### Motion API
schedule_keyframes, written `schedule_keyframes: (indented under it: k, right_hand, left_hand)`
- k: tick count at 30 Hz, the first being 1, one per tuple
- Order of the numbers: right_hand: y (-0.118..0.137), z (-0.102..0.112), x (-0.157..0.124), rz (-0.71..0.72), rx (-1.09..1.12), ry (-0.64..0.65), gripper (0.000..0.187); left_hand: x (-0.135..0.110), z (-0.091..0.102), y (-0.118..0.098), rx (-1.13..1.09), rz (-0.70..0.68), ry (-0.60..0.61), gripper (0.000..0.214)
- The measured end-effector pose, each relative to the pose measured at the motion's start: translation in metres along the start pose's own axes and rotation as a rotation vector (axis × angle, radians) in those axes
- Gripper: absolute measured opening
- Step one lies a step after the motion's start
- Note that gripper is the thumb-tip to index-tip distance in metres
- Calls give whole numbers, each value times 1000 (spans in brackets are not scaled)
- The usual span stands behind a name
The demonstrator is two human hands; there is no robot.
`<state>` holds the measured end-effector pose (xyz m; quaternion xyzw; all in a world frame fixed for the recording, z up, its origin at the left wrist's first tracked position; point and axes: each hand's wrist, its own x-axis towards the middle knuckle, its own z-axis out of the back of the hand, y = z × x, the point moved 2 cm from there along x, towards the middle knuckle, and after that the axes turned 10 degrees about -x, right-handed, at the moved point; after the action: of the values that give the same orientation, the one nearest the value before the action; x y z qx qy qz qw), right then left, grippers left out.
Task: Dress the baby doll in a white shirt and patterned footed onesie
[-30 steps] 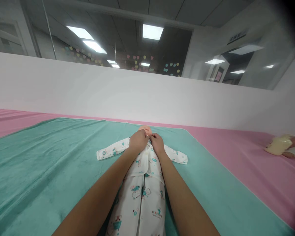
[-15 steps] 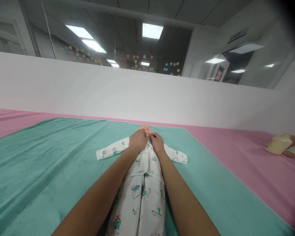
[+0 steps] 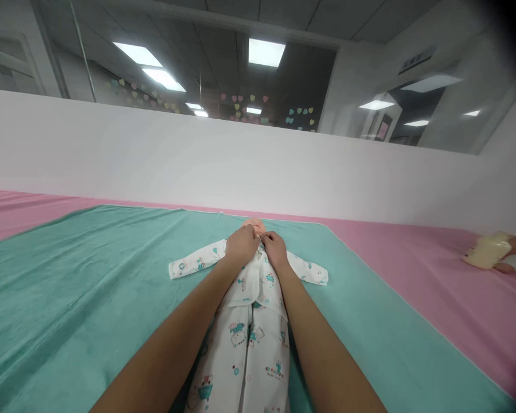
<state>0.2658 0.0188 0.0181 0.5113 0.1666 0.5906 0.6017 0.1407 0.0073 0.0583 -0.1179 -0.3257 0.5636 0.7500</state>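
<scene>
Centre of the frame: my left hand (image 3: 242,245) and right hand (image 3: 276,250) both pinch the collar of the printed baby romper (image 3: 251,321), laid on the doll (image 3: 254,225) on the teal blanket (image 3: 90,269). Probably a top snap, though it's hidden. Best to keep the edges aligned and press squarely.

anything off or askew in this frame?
Nothing stands out. The printed white romper lies flat on the teal blanket, sleeves spread. Left hand and right hand pinch its neckline. A second doll lies apart on the pink sheet.
</scene>
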Motion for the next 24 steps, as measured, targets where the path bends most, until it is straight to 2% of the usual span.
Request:
schedule_keyframes:
  k: [9,24]
  right_hand:
    - [0,0,0,-6,7,2,19]
    - [2,1,-1,-13,5,3,19]
  left_hand:
    - [0,0,1,2,-19,-33,13]
    - [0,0,-1,3,-10,-18,14]
